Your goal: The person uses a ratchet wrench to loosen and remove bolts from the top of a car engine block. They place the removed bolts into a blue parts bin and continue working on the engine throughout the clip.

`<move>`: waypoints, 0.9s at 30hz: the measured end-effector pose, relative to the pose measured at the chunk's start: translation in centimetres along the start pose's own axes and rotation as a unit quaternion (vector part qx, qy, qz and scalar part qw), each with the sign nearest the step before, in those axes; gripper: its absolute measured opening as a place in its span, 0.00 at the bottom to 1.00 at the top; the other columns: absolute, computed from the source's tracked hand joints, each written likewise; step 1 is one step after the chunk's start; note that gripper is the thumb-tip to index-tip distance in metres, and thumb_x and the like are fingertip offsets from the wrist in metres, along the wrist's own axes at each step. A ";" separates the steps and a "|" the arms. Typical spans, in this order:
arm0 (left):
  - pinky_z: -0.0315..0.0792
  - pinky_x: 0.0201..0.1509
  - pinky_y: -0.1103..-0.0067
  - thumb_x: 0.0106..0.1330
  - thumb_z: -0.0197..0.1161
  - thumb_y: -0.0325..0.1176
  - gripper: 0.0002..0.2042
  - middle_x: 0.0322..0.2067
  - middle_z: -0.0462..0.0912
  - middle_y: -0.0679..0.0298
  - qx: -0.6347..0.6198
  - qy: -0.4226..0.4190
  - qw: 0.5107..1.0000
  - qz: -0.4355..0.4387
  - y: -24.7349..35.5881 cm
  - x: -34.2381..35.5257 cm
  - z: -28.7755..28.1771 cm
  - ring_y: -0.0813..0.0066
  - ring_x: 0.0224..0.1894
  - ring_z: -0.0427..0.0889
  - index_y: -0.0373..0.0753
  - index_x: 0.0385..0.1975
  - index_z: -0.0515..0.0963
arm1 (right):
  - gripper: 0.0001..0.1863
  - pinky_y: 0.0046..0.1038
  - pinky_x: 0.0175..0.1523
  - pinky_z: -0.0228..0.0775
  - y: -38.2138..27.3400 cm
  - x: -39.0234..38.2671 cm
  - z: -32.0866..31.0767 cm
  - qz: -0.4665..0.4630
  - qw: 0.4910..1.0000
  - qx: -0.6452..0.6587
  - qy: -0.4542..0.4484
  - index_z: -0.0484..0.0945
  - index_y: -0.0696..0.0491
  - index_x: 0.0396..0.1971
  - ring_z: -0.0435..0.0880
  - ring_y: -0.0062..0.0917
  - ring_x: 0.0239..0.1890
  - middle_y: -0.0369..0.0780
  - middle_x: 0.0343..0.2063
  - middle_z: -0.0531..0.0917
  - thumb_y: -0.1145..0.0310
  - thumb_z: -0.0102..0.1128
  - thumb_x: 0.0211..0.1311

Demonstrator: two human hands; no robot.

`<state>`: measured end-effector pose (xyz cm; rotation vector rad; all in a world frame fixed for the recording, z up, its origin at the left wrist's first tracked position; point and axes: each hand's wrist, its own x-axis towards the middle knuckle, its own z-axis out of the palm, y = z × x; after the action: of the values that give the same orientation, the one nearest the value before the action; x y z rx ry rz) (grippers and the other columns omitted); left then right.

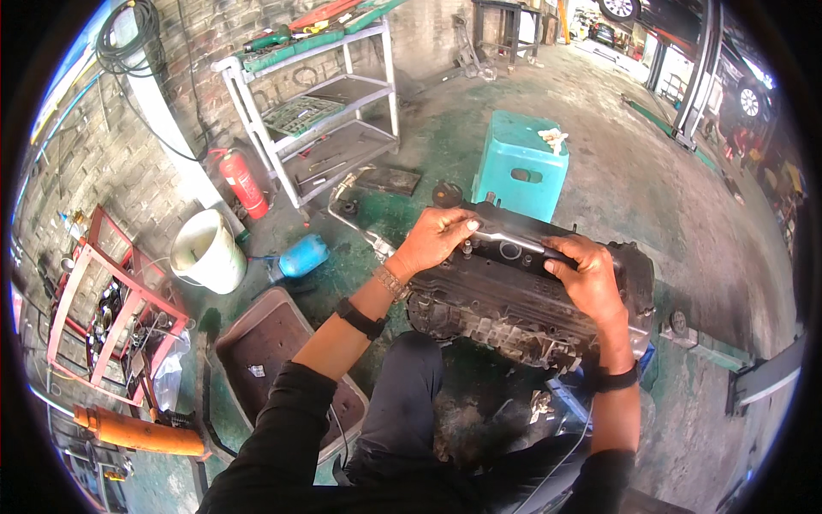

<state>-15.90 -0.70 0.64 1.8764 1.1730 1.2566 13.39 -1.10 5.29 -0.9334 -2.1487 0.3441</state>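
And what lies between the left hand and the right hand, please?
In the head view, a silver hand tool spans from the left hand to the right hand, with the dark engine part beneath.

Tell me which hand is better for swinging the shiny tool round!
Probably the right hand: it grips the shiny tool by its dark end. The left hand is at the other end, above the engine, perhaps better placed for steadying.

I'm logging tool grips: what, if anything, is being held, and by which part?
A ratchet-type wrench: the right hand grips its dark handle, and the left hand holds the opposite, head end.
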 end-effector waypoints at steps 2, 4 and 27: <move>0.71 0.31 0.81 0.72 0.61 0.37 0.14 0.22 0.77 0.69 -0.021 0.032 0.998 0.042 -0.2 0.0 0.4 0.85 0.26 0.73 0.31 0.45 0.81 | 0.15 0.36 0.46 0.75 0.4 0.6 -0.2 0.005 1.000 -0.013 -0.015 0.85 0.52 0.41 0.83 0.42 0.39 0.46 0.36 0.85 0.73 0.70 0.50; 0.70 0.31 0.82 0.72 0.61 0.36 0.15 0.22 0.77 0.70 -0.037 0.034 0.998 0.041 -0.4 0.1 0.6 0.85 0.26 0.73 0.30 0.48 0.80 | 0.15 0.38 0.46 0.74 0.9 1.3 -0.5 0.013 0.999 -0.023 -0.032 0.85 0.52 0.41 0.83 0.43 0.40 0.46 0.36 0.85 0.72 0.70 0.50; 0.72 0.36 0.84 0.71 0.61 0.30 0.15 0.33 0.82 0.69 -0.100 -0.002 0.995 0.013 0.3 0.1 0.3 0.86 0.32 0.74 0.31 0.54 0.79 | 0.13 0.40 0.57 0.70 3.0 7.1 0.6 -0.119 0.979 -0.153 -0.064 0.85 0.47 0.43 0.80 0.38 0.51 0.40 0.43 0.85 0.71 0.65 0.57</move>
<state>-15.48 -0.75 0.85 1.7512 0.9848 1.3313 11.31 6.15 7.20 -0.8230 -2.4475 -0.0498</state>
